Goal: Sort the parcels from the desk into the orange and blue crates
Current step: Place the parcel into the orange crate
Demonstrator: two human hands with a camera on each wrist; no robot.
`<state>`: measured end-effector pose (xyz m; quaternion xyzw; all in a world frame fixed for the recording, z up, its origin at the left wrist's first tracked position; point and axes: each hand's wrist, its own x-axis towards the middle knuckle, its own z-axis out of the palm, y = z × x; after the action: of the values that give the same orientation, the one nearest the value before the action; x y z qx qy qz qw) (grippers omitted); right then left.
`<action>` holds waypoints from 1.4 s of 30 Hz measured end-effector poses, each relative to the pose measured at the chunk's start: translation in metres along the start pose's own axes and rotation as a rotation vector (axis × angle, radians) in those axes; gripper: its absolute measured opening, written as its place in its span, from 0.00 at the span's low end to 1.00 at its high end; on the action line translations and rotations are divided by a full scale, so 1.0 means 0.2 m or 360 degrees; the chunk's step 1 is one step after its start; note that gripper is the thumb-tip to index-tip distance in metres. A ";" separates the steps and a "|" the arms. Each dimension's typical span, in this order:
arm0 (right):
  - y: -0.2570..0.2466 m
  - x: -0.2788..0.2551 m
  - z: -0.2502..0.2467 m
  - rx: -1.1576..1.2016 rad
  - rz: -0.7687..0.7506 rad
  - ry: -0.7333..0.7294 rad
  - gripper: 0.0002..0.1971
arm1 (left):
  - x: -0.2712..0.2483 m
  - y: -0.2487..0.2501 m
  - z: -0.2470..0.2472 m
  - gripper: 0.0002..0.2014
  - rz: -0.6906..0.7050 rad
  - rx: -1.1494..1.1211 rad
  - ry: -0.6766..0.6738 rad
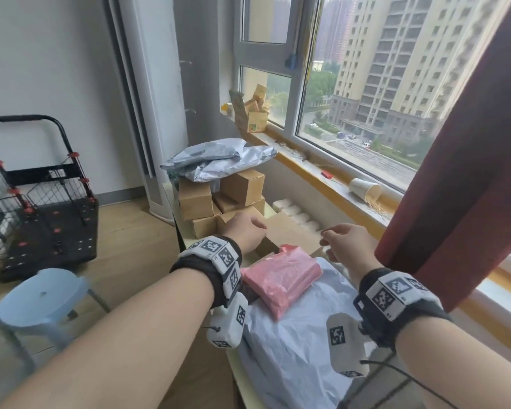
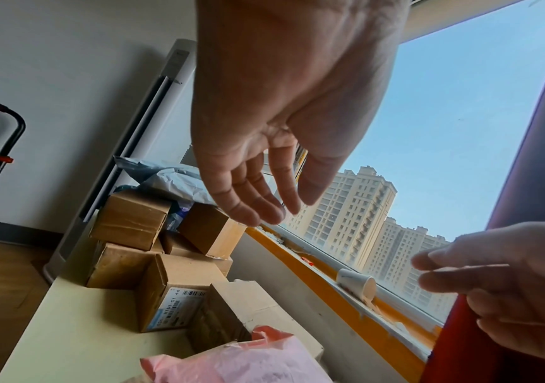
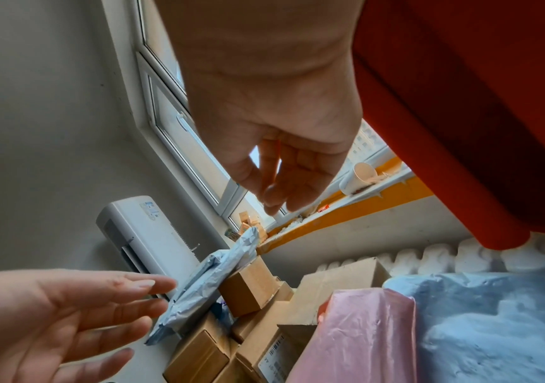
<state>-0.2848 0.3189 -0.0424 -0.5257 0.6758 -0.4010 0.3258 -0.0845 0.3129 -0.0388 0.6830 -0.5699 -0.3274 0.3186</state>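
A pile of parcels lies on the cream desk (image 2: 77, 329) under the window. A pink plastic parcel (image 1: 281, 274) rests on a large pale blue bag parcel (image 1: 295, 349). Behind it sits a flat brown carton (image 1: 292, 231), then stacked brown boxes (image 1: 216, 199) topped by grey poly bags (image 1: 216, 157). My left hand (image 1: 245, 231) hovers over the left end of the flat carton, fingers relaxed and empty (image 2: 257, 199). My right hand (image 1: 345, 240) hovers at the carton's right end, fingers loosely bent, holding nothing (image 3: 284, 191). No crate is in view.
A red curtain (image 1: 469, 172) hangs close to my right hand. The yellow window sill (image 1: 331, 178) carries a tipped paper cup (image 1: 365, 188) and small cartons. On the floor to the left stand a blue stool (image 1: 42, 296), a folding black cart (image 1: 42, 208) and a white air conditioner (image 1: 157, 113).
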 end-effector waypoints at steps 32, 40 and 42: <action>0.36 0.95 0.39 -0.0003 0.0790 0.0511 0.07 | 1.53 -0.11 0.49 0.13 0.0157 0.0225 -0.0644; 0.55 0.89 0.49 -0.0033 0.1096 0.0503 0.19 | 1.58 -0.24 0.68 0.21 0.0130 0.0280 -0.0750; 0.57 0.88 0.49 -0.0021 0.1120 0.0532 0.19 | 1.58 -0.25 0.70 0.21 0.0163 0.0281 -0.0642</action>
<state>-0.2926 0.1424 -0.1927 -0.1912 0.8612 -0.3405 0.3253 -0.1262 -0.0012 -0.1885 0.5993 -0.6824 -0.3896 0.1533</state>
